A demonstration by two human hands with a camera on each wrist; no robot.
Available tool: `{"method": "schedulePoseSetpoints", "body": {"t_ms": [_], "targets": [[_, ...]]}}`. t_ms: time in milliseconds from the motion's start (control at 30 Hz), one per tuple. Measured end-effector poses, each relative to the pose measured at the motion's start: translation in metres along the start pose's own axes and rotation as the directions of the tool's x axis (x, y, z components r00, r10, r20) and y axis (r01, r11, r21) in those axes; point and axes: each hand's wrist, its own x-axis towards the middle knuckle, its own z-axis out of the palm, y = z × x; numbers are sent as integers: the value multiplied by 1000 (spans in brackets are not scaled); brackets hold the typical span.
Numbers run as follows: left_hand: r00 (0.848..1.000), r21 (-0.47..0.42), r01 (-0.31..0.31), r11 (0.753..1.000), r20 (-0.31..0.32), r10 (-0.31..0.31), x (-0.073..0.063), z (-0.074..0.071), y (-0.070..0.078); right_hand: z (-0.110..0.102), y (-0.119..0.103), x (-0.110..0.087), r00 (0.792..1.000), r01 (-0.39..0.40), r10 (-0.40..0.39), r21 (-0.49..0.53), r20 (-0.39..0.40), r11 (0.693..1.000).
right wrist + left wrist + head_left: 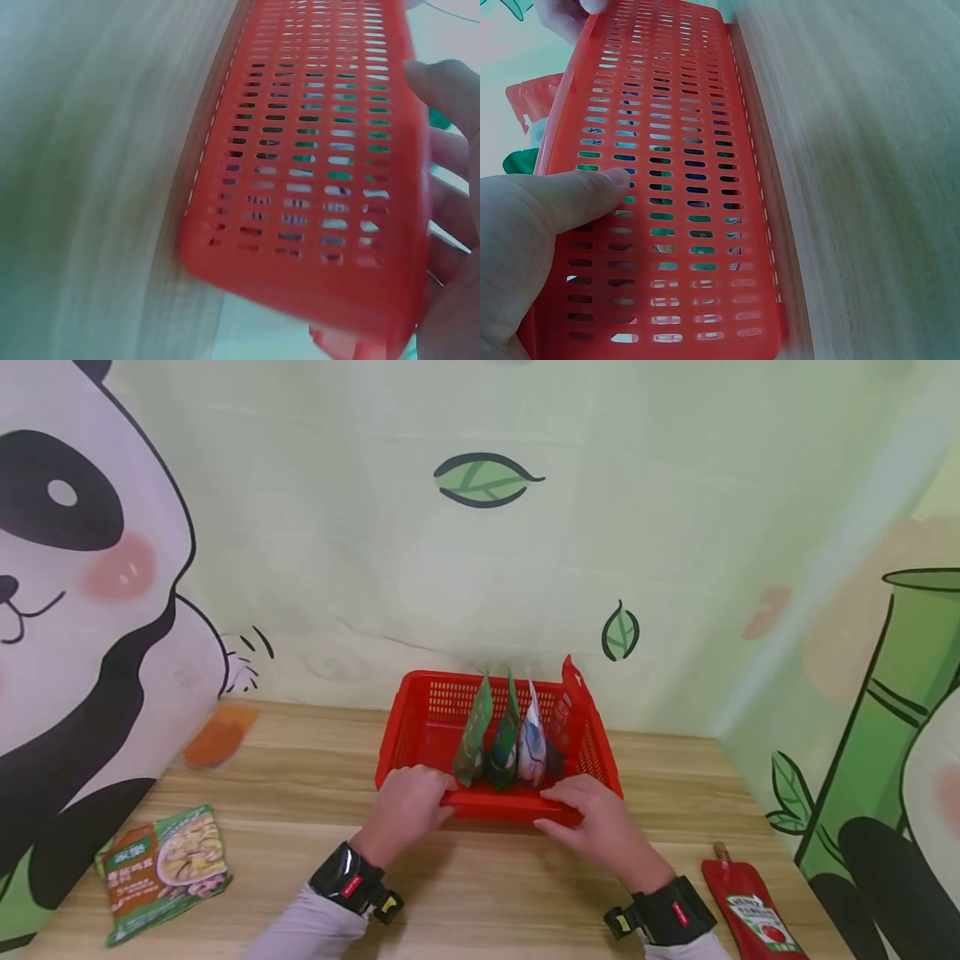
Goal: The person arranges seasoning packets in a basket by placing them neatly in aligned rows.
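A red plastic basket (495,807) with slotted walls stands on the table. My left hand (411,802) grips its near rim toward the left end. In the left wrist view the thumb of that hand lies along the outside of the basket wall (675,319). Farther right, my right hand (592,814) holds the same rim, its fingers over the inner side in the right wrist view. Upright in the basket are a green packet (472,743), a darker green packet (503,747), a white-and-blue packet (532,745) and a red pouch (570,710).
On the table (480,893), a green-and-brown food packet (168,872) lies flat at the left. A red Heinz pouch (753,910) with a spout lies at the right. Behind the basket hangs a pale green printed backdrop (337,527).
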Motion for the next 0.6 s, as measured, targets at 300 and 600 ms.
{"method": "schedulePoseSetpoints", "body": {"t_ms": [300,600], "targets": [[999,-24,26,999,28,-25,1,-1,2,-28,18,-47,936,-199,184,-22,-299,980],[998,-12,23,1000,53,-22,2,-1,5,-76,69,-106,734,-672,679,-169,-20,721]]}}
